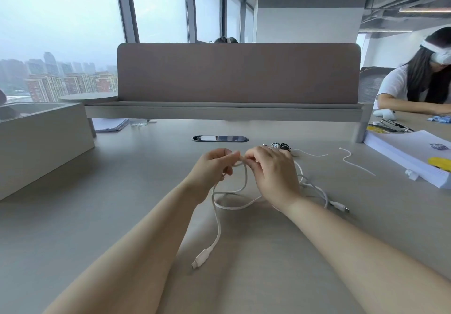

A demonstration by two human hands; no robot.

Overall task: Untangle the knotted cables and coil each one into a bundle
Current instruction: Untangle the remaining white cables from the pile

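Left hand (214,164) and right hand (271,167) pinch what seems a knot in the thin white charging cable (240,206); best loosened gently, not yanked.

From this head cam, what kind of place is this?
Likely an open-plan office, high up: shared desk with a fabric divider panel, a cable port in the desktop, tall windows over city blocks.

Bare desk (127,191) left; paper stack (405,157) crowds right.

Soft, even daylight comes from the windows (61,20) beyond and left of my hands (244,167). Shadows beneath them are faint; edges bow and look slightly soft.
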